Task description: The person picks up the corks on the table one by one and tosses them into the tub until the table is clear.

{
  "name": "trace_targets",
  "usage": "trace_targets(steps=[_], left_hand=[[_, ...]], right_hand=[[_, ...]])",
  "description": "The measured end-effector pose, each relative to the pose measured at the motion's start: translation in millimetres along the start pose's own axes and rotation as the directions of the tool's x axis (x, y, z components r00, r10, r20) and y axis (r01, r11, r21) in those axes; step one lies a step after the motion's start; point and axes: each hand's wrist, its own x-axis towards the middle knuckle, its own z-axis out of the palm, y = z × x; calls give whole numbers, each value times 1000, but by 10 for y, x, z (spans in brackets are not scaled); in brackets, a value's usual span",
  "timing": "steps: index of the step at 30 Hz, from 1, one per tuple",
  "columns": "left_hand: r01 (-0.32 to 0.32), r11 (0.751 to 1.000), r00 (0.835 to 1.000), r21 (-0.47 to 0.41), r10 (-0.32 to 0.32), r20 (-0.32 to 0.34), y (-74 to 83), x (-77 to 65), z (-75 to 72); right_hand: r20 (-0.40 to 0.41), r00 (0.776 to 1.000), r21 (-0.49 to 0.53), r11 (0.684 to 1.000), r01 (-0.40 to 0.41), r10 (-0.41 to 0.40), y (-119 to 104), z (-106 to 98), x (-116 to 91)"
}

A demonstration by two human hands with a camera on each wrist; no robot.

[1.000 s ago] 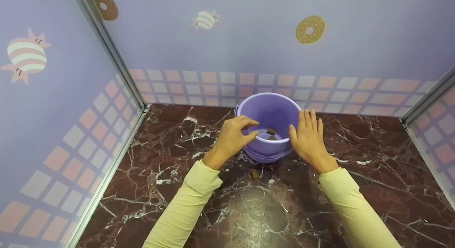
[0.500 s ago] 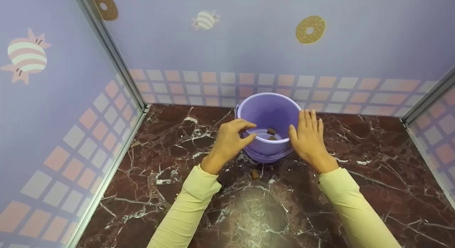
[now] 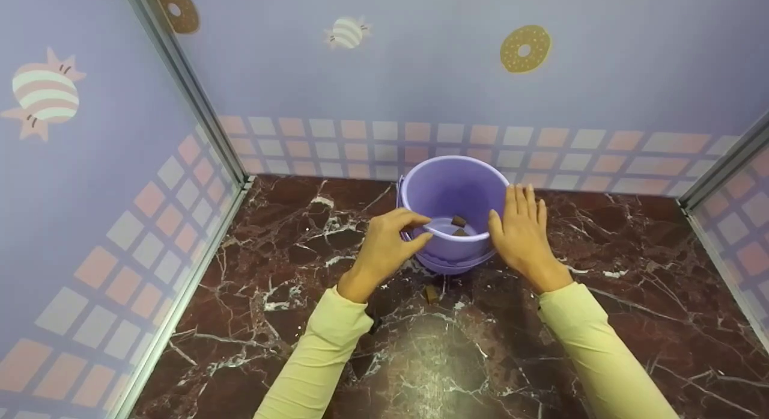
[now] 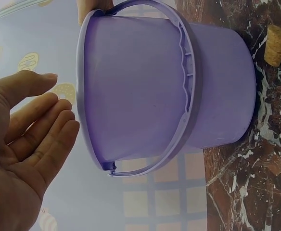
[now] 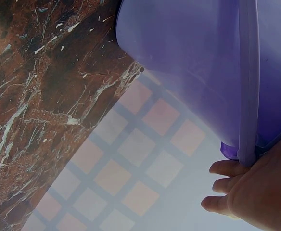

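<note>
A purple bucket (image 3: 455, 250) with its handle folded down in front stands upright against the back wall. Two small brown pieces (image 3: 459, 221) lie on its bottom. My left hand (image 3: 384, 244) hovers at the bucket's near-left rim, fingers and thumb loosely curved and apart; the left wrist view shows nothing between them. My right hand (image 3: 524, 235) rests on the right side of the rim with straight fingers, by the handle's joint in the right wrist view. On the surface in front of the bucket lies a cork (image 4: 276, 45).
Dark red marbled surface (image 3: 300, 347) spreads around the bucket. Lilac panels with printed sweets and squares enclose it at the back (image 3: 432, 88), left (image 3: 90, 184) and right (image 3: 751, 226). Metal strips (image 3: 192, 88) run along the corners.
My left hand has drawn slightly down and back toward me at the rim. The right hand, the bucket and the brown pieces stay in place.
</note>
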Motion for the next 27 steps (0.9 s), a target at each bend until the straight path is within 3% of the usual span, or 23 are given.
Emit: trace_targets(steps=[6, 19, 27], left_hand=[[28, 1000, 1000, 13, -28, 9, 21, -57, 4], [-4, 1000, 1000, -11, 4, -30, 30, -140, 18], [29, 999, 999, 12, -29, -28, 37, -193, 39]], right_hand=[[-3, 1000, 10, 1000, 8, -8, 6, 10, -2], [-4, 1000, 1, 1000, 3, -3, -2, 4, -2], [2, 1000, 4, 1000, -3, 3, 3, 1, 8]])
